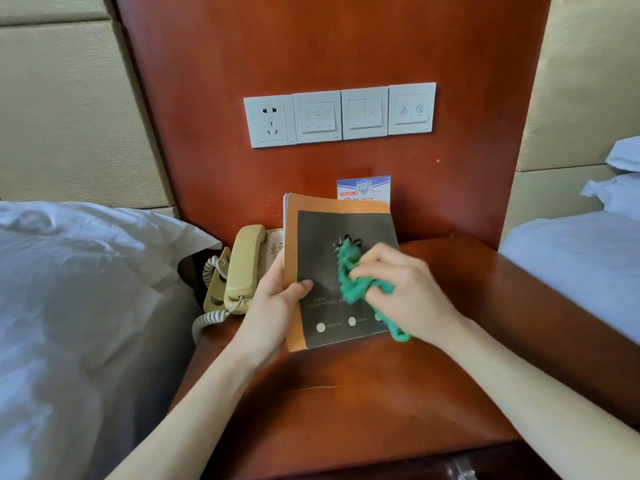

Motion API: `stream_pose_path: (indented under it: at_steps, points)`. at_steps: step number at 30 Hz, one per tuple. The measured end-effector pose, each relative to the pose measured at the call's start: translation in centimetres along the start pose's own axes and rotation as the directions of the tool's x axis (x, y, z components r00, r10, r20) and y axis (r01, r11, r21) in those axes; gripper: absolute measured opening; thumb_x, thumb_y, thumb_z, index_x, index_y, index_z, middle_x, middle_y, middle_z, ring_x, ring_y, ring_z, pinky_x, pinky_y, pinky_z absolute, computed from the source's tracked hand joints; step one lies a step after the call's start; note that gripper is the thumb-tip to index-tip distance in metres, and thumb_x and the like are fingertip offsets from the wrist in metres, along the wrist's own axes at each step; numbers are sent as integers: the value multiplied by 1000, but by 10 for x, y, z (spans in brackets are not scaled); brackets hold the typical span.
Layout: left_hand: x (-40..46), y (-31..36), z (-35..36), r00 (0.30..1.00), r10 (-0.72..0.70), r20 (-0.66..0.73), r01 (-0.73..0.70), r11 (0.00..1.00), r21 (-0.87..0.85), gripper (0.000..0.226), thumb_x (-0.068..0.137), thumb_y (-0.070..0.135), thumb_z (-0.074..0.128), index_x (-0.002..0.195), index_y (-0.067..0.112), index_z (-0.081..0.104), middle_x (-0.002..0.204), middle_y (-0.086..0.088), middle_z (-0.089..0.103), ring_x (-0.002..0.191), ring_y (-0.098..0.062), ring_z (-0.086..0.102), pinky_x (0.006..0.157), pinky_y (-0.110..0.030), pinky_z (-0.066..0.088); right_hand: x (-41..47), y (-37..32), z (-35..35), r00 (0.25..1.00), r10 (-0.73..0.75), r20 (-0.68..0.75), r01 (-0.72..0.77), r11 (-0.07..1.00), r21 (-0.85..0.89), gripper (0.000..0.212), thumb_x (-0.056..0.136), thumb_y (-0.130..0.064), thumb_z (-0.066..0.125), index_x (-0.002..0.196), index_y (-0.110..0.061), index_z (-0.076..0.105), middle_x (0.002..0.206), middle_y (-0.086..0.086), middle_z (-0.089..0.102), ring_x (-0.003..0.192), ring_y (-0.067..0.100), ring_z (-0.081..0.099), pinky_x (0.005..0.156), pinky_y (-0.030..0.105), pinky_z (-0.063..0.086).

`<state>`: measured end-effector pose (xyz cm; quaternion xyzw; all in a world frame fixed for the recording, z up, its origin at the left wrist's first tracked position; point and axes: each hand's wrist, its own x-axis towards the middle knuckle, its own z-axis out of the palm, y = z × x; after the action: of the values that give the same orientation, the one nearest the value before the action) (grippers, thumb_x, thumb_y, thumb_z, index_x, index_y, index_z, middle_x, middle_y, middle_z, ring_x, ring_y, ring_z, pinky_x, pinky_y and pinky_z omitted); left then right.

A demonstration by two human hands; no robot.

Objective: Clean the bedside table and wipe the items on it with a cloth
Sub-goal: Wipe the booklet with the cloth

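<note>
1. Beds: white bedding on both sides of the counter.
2. Counter: red-brown wood, bare at the front.
3. Booklet: orange with a dark cover panel, held tilted above the counter's back half, its lower edge near or on the wood.
4. Telephone: beige, corded, just left of the booklet.
5. Left hand: fingers curled round the booklet's left edge, thumb on the cover.
6. Right hand: fingers bunched round the cloth, pressing it to the cover.
7. Cloth: green, crumpled.
8. Risk: hard rubbing may buckle the thin cover or twist the booklet free onto the telephone.
</note>
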<state>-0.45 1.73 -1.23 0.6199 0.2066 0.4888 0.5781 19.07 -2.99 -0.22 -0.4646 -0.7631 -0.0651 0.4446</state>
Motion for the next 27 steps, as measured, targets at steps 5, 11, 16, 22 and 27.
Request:
stream_pose_path:
  at_steps: [5, 11, 16, 22, 27]
  points:
    - [1, -2, 1, 1000, -23, 17, 24, 999, -37, 54, 97, -7, 37, 131, 31, 53, 120, -6, 69, 106, -28, 68, 74, -37, 58, 2, 25, -14, 903, 346, -254, -369, 928, -47, 24, 81, 5, 62, 101, -6, 68, 98, -1, 57, 90, 13, 56, 80, 13, 39]
    - [-2, 0, 7, 997, 58, -57, -57, 998, 21, 51, 96, -10, 37, 126, 27, 57, 117, -7, 69, 106, -25, 66, 82, -38, 57, -10, -20, 16, 995, -12, 104, -3, 990, 138, 31, 78, 4, 62, 104, -13, 67, 101, -8, 51, 96, 3, 54, 87, 11, 41]
    - [-2, 4, 7, 988, 72, -137, -72, 997, 5, 55, 95, -9, 40, 115, 37, 63, 115, -6, 70, 107, -29, 66, 88, -46, 55, -8, -16, 10, 985, -40, 165, 26, 996, 81, 20, 73, -5, 59, 89, -13, 68, 91, -11, 51, 82, 8, 56, 75, 31, 50]
    - [-1, -2, 5, 1000, 1, -31, -2, 999, -33, 51, 96, -6, 40, 132, 27, 52, 119, -6, 69, 104, -26, 68, 76, -36, 58, -1, 24, -16, 874, 396, -282, -421, 906, -34, 14, 79, -1, 64, 90, -11, 65, 90, -3, 54, 79, 12, 55, 73, 27, 48]
    - [-3, -4, 13, 999, -41, 36, 40, 999, 22, 41, 98, -1, 43, 132, 21, 50, 119, -5, 69, 105, -24, 68, 77, -30, 57, 2, -2, -2, 936, 272, -222, -239, 957, 166, 28, 85, -7, 67, 112, -15, 68, 105, -12, 61, 99, -8, 56, 81, 3, 43]
